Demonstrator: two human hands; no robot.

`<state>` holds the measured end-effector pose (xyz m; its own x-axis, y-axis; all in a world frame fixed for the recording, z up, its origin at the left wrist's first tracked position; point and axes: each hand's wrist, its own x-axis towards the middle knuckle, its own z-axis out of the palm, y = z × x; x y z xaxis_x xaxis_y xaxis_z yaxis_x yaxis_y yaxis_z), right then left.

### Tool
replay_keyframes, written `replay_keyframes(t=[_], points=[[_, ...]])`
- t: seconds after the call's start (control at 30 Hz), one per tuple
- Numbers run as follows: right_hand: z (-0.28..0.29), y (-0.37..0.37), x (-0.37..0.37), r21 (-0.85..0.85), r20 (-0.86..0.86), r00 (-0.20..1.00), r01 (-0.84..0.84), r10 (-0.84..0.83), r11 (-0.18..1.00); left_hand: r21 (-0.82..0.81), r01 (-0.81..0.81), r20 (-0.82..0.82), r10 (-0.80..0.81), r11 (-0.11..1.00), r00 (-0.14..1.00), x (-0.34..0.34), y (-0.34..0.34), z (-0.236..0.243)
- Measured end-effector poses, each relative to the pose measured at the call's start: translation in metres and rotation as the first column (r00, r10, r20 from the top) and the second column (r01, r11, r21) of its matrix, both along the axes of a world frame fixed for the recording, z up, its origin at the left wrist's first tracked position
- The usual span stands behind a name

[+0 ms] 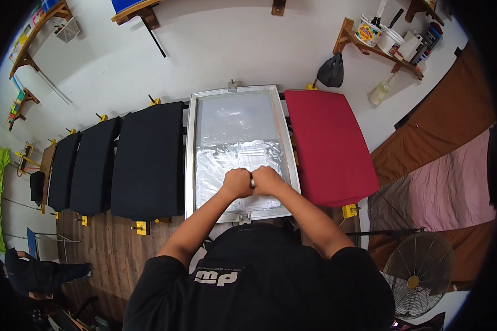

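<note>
A silver-framed printing screen [191,160] lies in front of me. Its upper mesh is plain grey, while a shiny, wrinkled whitish layer [218,160] covers the lower part. Over that layer, my left hand [238,183] and my right hand [267,181] are closed into fists side by side, knuckles almost touching. Whatever they grip is hidden beneath the fingers. A small metallic spot shows between them. Metal clamps sit at the frame's far edge [232,85] and near edge [244,218].
Right of the screen is a board covered in red cloth [331,146]; black-covered boards [149,160] line the left. A round fan [417,276] stands at lower right. Shelves [381,52] with tubs hang on the far wall. Another person [38,273] is at lower left.
</note>
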<state>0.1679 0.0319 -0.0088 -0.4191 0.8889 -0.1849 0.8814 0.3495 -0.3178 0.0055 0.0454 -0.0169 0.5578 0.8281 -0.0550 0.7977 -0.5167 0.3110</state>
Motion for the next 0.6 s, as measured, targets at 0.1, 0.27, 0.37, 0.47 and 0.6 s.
replay_keyframes(t=[0.1, 0.27, 0.37, 0.47, 0.6], points=[[-0.001, -0.026, 0.001, -0.083, 0.03, 0.996, -0.078, 0.081, 0.993, -0.132, 0.069, -0.074, -0.08, 0.989, 0.994, -0.005, -0.023, 0.001], [0.004, -0.056, -0.001, -0.121, -0.003, 0.994, -0.108, 0.109, 0.987, -0.248, 0.115, -0.058, -0.133, 0.962, 0.989, -0.009, -0.054, 0.014], [0.008, -0.045, 0.001, -0.185, -0.025, 0.991, -0.134, 0.132, 0.974, -0.349, 0.04, -0.117, -0.086, 0.936, 0.989, -0.009, -0.048, 0.019], [0.011, -0.025, 0.005, -0.187, 0.001, 0.995, -0.096, 0.098, 0.978, -0.298, -0.015, -0.122, -0.022, 0.954, 0.992, -0.006, -0.03, 0.016], [-0.003, -0.021, 0.003, 0.024, -0.06, 0.998, 0.032, -0.031, 0.999, 0.111, -0.094, 0.129, 0.079, 0.989, 0.989, 0.001, -0.027, -0.004]])
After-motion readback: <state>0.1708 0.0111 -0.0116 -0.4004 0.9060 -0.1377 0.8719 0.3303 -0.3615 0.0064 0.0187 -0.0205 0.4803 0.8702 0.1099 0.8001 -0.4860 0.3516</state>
